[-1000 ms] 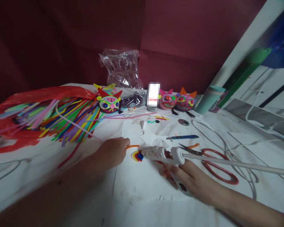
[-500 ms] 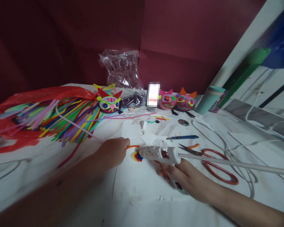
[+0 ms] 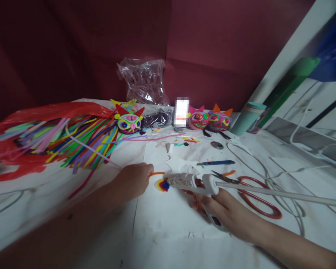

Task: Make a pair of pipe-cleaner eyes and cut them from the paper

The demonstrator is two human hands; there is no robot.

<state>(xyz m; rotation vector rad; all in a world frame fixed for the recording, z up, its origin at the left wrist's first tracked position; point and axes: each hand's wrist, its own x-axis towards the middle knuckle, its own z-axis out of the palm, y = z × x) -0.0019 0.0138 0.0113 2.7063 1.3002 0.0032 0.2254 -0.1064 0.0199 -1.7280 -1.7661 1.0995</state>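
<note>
While the left hand (image 3: 136, 181) is closed with an orange strip (image 3: 157, 173) pinched at its fingertips, the right hand (image 3: 226, 211) grips the handle of a white glue gun (image 3: 184, 181). The gun's nozzle is at the blue end of a small layered piece (image 3: 162, 185) in yellow, red and blue, which lies on white paper (image 3: 162, 220) just below the strip; whether they touch is unclear.

A long glue stick (image 3: 268, 192) juts from the gun's back and crosses above the red-handled scissors (image 3: 235, 181), partly covering them. Just beyond lie an orange scrap (image 3: 229, 173) and a blue knife (image 3: 220, 163), with loose cords (image 3: 296, 170) at the right.

To the left, a red bag (image 3: 64, 106) spills a heap of colourful strips (image 3: 81, 147); one pale strip runs behind the left hand. Along the back stand horned heads (image 3: 198, 117), a crumpled clear bag (image 3: 145, 80) and a green cup (image 3: 246, 119).
</note>
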